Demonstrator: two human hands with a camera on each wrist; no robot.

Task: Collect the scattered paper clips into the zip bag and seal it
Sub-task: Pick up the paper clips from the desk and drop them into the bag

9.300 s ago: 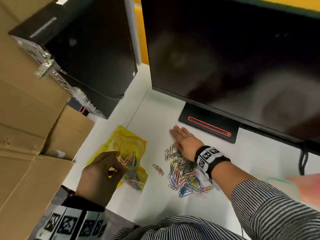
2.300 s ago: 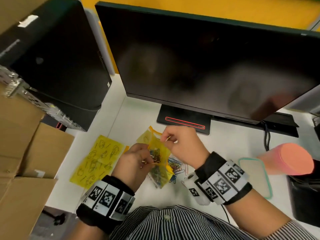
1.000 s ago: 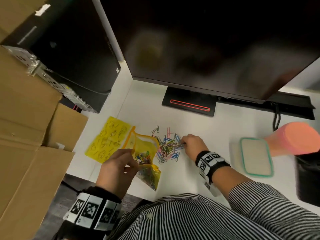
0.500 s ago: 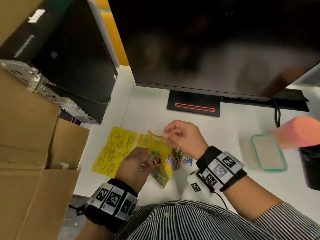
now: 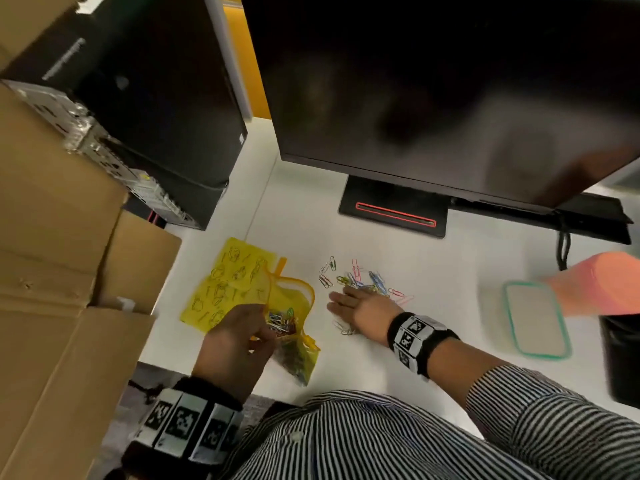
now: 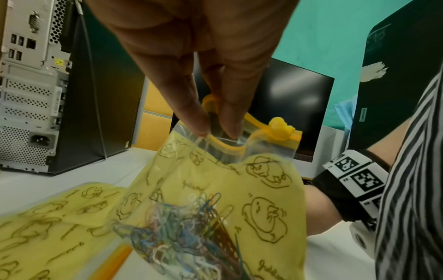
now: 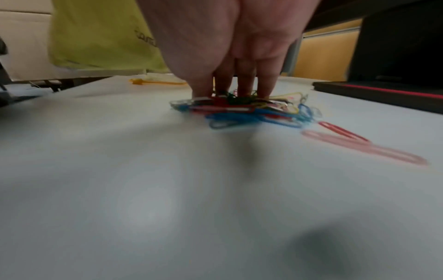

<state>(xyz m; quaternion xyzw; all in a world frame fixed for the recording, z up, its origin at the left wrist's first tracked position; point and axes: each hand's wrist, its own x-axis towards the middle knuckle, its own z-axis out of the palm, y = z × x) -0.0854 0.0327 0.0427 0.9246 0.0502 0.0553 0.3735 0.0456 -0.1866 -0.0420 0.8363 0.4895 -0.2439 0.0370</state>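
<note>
The yellow zip bag [image 5: 289, 306] hangs open-mouthed from my left hand [image 5: 242, 337], which pinches its orange rim [image 6: 223, 145] between thumb and fingertips [image 6: 191, 123]. Coloured clips [image 6: 187, 236] fill the bag's bottom. The duck-shaped slider [image 6: 280, 127] sits at the far end of the zip. Loose paper clips [image 5: 363, 280] lie on the white desk [image 5: 346, 362] to the right of the bag. My right hand [image 5: 360, 306] lies over them, its straight fingertips [image 7: 242, 85] pressing down on a small pile of clips [image 7: 239, 109]. Two pink clips [image 7: 359, 145] lie apart from the pile.
A second yellow printed bag [image 5: 225, 282] lies flat to the left of the held one. The monitor [image 5: 433, 98] and its base [image 5: 394, 213] stand behind the clips. A computer tower [image 5: 156, 98] and cardboard boxes [image 5: 52, 271] are at left. A green-rimmed lidded box [image 5: 535, 317] and a pink cup [image 5: 602, 285] are at right.
My right hand has left the bag's mouth and come down onto the loose clips on the desk. The left hand still holds the bag by its rim.
</note>
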